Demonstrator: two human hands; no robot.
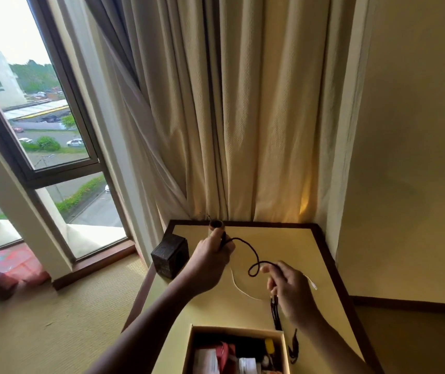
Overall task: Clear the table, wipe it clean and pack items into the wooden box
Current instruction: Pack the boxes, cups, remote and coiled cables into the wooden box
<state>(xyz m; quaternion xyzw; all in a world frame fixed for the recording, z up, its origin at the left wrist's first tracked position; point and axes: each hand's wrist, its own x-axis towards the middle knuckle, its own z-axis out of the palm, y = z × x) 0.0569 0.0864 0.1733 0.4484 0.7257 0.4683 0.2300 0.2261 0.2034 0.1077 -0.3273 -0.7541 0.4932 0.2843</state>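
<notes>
Both hands' fingers (265, 269) pinch a dark cord (253, 256); wooden box (236, 332) holds packets.

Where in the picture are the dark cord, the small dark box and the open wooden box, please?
dark cord (253, 268): head view, on the loop between the two hands.
small dark box (169, 255): head view, on its front face, at the table's left edge.
open wooden box (236, 331): head view, on its far rim.

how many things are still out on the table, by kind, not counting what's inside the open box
dark cords: 1
white cables: 1
dark wooden blocks: 1
brown cylinders held in the left hand: 1
open boxes: 1
total: 5
</notes>
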